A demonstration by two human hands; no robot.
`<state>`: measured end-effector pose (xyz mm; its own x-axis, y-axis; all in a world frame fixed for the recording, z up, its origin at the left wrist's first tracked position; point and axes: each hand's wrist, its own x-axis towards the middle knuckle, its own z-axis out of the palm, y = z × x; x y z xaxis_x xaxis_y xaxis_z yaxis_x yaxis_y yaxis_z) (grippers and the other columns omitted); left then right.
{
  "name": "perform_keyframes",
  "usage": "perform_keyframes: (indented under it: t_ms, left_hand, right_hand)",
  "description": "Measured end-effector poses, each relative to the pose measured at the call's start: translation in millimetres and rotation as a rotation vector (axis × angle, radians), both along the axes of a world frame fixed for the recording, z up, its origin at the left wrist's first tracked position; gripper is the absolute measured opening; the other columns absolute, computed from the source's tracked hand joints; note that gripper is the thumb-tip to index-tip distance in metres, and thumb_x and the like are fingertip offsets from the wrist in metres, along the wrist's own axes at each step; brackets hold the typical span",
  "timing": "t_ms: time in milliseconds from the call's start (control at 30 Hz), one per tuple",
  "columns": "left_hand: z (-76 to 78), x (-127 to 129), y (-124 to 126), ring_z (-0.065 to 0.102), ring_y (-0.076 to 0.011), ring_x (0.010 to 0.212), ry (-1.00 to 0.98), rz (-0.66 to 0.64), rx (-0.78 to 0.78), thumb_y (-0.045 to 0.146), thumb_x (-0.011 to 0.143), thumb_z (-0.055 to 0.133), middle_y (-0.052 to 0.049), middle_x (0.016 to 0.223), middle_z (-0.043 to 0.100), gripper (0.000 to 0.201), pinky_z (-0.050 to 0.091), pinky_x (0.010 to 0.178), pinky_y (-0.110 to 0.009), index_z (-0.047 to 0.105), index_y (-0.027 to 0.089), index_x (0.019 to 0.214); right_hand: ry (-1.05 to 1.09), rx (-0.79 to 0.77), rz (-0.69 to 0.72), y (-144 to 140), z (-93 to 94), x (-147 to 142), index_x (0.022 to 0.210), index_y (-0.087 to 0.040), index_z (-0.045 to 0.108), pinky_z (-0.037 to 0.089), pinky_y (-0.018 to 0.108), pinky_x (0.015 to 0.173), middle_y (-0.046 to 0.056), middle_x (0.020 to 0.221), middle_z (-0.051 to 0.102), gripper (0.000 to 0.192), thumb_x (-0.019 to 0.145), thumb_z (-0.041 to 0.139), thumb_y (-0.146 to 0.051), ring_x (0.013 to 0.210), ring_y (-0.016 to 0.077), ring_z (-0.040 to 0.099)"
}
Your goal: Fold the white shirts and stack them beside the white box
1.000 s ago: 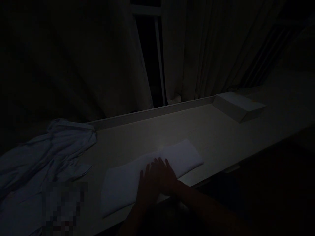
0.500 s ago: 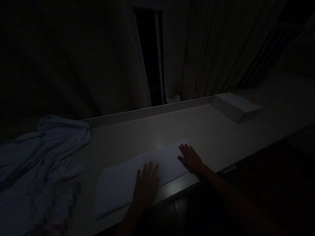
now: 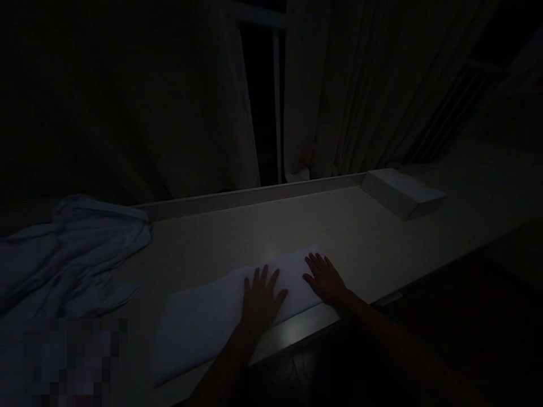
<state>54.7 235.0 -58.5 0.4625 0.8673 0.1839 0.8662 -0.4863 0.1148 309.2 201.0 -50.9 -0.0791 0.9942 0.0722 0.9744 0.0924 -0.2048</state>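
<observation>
A long folded white cloth (image 3: 199, 319) lies flat along the front edge of the pale table (image 3: 292, 220). My left hand (image 3: 261, 299) rests on the middle of the cloth, palm down with its fingers spread. At the cloth's right end my right hand (image 3: 326, 280) lies flat, fingers stretched out and pointing up and left. Neither hand grips anything. Dim light hides the cloth's finer folds.
A crumpled light garment (image 3: 89, 243) is heaped at the table's left end. Towards the back right stands a pale box (image 3: 405, 192). A low ledge (image 3: 237, 199) runs along the back, with curtains (image 3: 314, 102) behind it.
My left hand has moved a little to the right and up the cloth, its thumb now spread out. My right hand stays at the right end. The view has shifted slightly.
</observation>
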Motion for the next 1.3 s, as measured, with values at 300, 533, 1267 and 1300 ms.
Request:
perform_keyframes:
  t_ms: [300,533,1267,1300]
  left_hand:
    - [-11.8,-124.3,32.8,0.024,-0.0362,0.147,0.147,0.235,0.030,0.059,0.094,0.025,-0.011,0.161,0.025,0.069,0.022,0.113,-0.060,0.029,0.024,0.153]
    - [0.8,-171.8,34.3,0.031,-0.0347,0.143,0.145,0.328,0.004,0.048,0.092,0.029,-0.016,0.155,0.037,0.065,0.027,0.112,-0.057,0.039,0.016,0.148]
    - [-23.7,-220.3,33.9,0.024,-0.0339,0.146,0.132,0.413,0.013,0.052,0.092,0.022,-0.019,0.158,0.030,0.073,0.024,0.114,-0.054,0.034,0.007,0.149]
    - [-24.8,-220.0,36.7,0.024,-0.0345,0.146,0.129,0.423,0.014,0.054,0.092,0.022,-0.019,0.158,0.029,0.075,0.025,0.113,-0.054,0.033,0.007,0.149]
  right_hand:
    - [-0.003,0.018,-0.004,1.0,-7.1,0.9,0.155,-0.022,0.029,0.009,0.045,0.122,0.005,0.161,0.022,0.073,0.098,0.015,-0.065,0.150,0.0235,0.012]
    - [-0.006,-0.006,-0.010,2.3,-5.8,0.3,0.155,-0.021,0.029,0.008,0.046,0.121,0.006,0.160,0.024,0.074,0.097,0.015,-0.066,0.150,0.0241,0.013]
    - [-0.025,0.008,-0.220,47.7,-22.2,10.2,0.155,-0.014,0.024,0.006,0.055,0.118,0.012,0.162,0.020,0.086,0.094,0.009,-0.071,0.150,0.0318,0.011]
    - [-0.023,0.012,-0.225,49.1,-23.3,10.7,0.156,-0.014,0.023,0.006,0.056,0.118,0.011,0.162,0.019,0.086,0.094,0.009,-0.071,0.150,0.0321,0.009]
